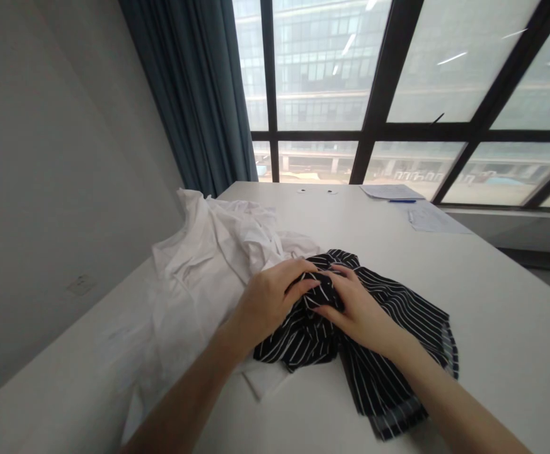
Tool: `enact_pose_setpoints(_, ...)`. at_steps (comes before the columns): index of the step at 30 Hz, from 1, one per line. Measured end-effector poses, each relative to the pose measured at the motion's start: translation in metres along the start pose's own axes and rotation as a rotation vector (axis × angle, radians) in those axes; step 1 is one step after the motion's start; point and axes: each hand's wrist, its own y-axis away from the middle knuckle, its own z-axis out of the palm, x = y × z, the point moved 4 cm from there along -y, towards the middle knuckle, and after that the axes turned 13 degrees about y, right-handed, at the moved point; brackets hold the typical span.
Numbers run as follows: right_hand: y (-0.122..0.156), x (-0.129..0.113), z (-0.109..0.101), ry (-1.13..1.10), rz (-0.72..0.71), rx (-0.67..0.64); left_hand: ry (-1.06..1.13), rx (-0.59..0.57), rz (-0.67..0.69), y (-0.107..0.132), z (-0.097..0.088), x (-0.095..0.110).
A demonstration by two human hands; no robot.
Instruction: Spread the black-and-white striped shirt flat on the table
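A black garment with thin white stripes lies crumpled on the white table in front of me. My left hand and my right hand meet at its upper fold, and the fingers of both pinch the striped cloth between them. Just left of my hands, a heap of white clothing spreads toward the table's left edge and partly lies under the striped garment.
Sheets of paper and a blue pen lie at the far right of the table, with more paper beside them. A dark curtain hangs by the large window. A grey wall runs along the left.
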Motion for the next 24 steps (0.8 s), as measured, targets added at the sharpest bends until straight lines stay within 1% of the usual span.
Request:
enact_pose_setpoints(2, -0.001, 0.003, 0.002, -0.043, 0.096, 0.024, -0.006, 0.035, -0.031, 0.003, 0.003, -0.002)
enact_pose_setpoints(4, 0.0, 0.012, 0.0, -0.109, 0.258, 0.095, -0.028, 0.042, -0.078, 0.007, 0.007, -0.005)
enact_pose_setpoints(6, 0.004, 0.022, -0.004, -0.229, 0.455, 0.17, -0.058, -0.013, -0.141, 0.01, 0.014, -0.01)
enact_pose_setpoints(8, 0.008, 0.032, -0.007, -0.382, 0.634, 0.223, -0.084, -0.093, -0.233, 0.011, 0.021, -0.015)
enact_pose_setpoints(9, 0.01, 0.036, -0.008, -0.447, 0.698, 0.246, -0.088, -0.135, -0.283, 0.012, 0.023, -0.017)
enact_pose_setpoints(11, 0.012, 0.046, -0.011, -0.521, 0.758, 0.266, -0.076, -0.197, -0.329, 0.011, 0.023, -0.019)
enact_pose_setpoints(13, 0.012, 0.056, -0.016, -0.52, 0.759, 0.223, -0.049, -0.206, -0.276, 0.008, 0.018, -0.013)
enact_pose_setpoints(15, 0.012, 0.063, -0.023, -0.448, 0.714, 0.157, -0.025, -0.158, -0.149, 0.005, 0.009, -0.003)
enact_pose_setpoints(16, 0.012, 0.064, -0.028, -0.411, 0.657, 0.136, -0.017, -0.116, -0.078, 0.004, 0.005, 0.003)
enact_pose_setpoints(17, 0.011, 0.06, -0.032, -0.394, 0.57, 0.115, -0.009, -0.067, -0.005, 0.003, 0.0, 0.01)
enact_pose_setpoints(18, 0.01, 0.053, -0.035, -0.402, 0.46, 0.079, -0.004, -0.017, 0.074, 0.002, -0.003, 0.016)
enact_pose_setpoints(20, 0.01, 0.028, -0.034, -0.461, 0.237, -0.046, -0.008, 0.097, 0.247, 0.0, -0.009, 0.029)
enact_pose_setpoints(21, 0.009, 0.015, -0.032, -0.48, 0.166, -0.108, -0.02, 0.15, 0.335, -0.002, -0.011, 0.036)
enact_pose_setpoints(22, 0.009, 0.004, -0.03, -0.476, 0.137, -0.14, -0.04, 0.206, 0.411, -0.004, -0.013, 0.042)
enact_pose_setpoints(23, 0.006, -0.004, -0.03, -0.456, 0.146, -0.123, -0.063, 0.267, 0.466, -0.006, -0.014, 0.047)
enact_pose_setpoints(24, 0.003, -0.009, -0.031, -0.435, 0.179, -0.067, -0.08, 0.331, 0.489, -0.009, -0.014, 0.051)
